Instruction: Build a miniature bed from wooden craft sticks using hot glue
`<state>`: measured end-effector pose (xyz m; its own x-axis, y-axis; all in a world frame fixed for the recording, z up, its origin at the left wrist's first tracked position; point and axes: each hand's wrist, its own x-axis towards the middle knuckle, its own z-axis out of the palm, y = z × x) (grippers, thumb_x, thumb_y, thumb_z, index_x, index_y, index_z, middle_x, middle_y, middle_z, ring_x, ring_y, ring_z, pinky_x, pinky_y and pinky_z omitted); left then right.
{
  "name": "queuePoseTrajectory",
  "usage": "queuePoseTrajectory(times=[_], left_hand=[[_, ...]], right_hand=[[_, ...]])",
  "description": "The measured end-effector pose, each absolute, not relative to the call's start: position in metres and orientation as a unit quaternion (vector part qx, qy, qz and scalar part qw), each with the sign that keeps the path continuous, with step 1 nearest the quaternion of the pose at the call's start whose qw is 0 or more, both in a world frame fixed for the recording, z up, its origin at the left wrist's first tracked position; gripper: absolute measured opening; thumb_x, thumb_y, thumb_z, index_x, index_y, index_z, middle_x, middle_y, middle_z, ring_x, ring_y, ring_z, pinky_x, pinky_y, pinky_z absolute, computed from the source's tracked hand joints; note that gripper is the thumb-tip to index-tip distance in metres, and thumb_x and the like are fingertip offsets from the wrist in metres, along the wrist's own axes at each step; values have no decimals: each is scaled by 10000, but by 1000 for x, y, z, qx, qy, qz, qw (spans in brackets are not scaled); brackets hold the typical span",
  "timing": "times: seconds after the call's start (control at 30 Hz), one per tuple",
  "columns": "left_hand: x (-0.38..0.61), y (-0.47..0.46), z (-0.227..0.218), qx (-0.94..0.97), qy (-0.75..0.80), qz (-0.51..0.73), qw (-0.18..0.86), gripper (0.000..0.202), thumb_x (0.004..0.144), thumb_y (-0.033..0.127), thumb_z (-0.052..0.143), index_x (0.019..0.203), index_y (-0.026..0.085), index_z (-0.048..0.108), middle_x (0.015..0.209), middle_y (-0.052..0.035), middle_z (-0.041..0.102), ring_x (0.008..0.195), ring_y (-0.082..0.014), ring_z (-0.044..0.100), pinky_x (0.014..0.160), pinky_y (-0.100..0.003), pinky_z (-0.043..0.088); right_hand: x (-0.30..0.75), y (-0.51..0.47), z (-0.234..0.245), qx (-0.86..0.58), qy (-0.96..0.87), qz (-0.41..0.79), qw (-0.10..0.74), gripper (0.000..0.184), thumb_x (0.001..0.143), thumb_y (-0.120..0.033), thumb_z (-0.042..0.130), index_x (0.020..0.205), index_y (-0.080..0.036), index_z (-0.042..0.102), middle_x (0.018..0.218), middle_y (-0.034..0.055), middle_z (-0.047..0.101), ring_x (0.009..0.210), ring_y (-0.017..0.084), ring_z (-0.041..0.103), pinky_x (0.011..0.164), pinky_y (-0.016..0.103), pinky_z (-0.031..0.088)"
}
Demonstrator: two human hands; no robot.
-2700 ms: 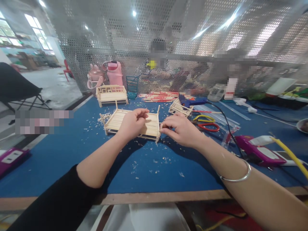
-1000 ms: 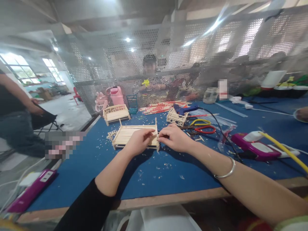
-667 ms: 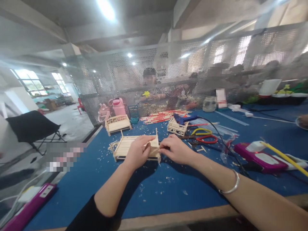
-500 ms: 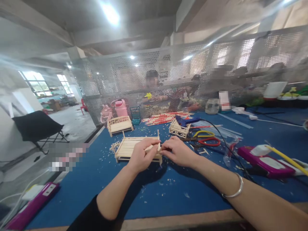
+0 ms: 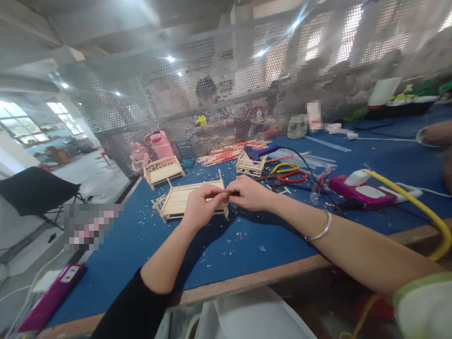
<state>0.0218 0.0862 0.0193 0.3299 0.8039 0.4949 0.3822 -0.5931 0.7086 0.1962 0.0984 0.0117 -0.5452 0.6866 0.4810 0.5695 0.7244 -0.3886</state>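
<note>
A small bed frame of pale wooden sticks (image 5: 178, 200) stands on the blue table top (image 5: 141, 245). My left hand (image 5: 201, 206) and my right hand (image 5: 247, 193) meet at its near right corner, by the upright post. The fingertips of both are pinched together there. Whatever sits between them is too small to make out. A silver bangle (image 5: 319, 230) rings my right wrist.
A second stick bed (image 5: 162, 170), a stick basket (image 5: 250, 165), a blue glue gun (image 5: 259, 150) with black cord, red and yellow pliers (image 5: 291, 175), a purple power strip (image 5: 363, 192) and a yellow hose (image 5: 420, 207) lie around. Wood chips litter the cloth. People sit behind a mesh screen (image 5: 219, 75).
My hands have drawn closer until their fingertips touch at the bed's corner. The view has swung down and to the right.
</note>
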Motion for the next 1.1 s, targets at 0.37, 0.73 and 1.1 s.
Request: queuePoseTrajectory(times=[0.37,0.73,1.1], left_hand=[[22,87,16,762,402,432,265,157,673,301,652,751,165,659,723,-27,698,655,-148,631,655,-276,520],[19,93,11,732,381,420,378,246,633,306,694,819,169,610,736,-11,660,662,-139,623,666,-274,502],[16,94,14,741,383,397,382,185,633,283,699,755,162,632,704,-14,672,653,-143,632,667,-278,508]], right_hand=[[216,118,2,-397,-844,138,332,263,661,-72,529,830,-140,719,689,13,682,622,127,576,614,226,426],[207,113,-3,-363,-861,130,330,324,677,-55,537,924,-161,718,730,11,667,627,115,552,613,216,421],[204,110,-5,-373,-861,131,320,274,695,-62,561,917,-141,700,737,22,650,635,123,552,622,231,412]])
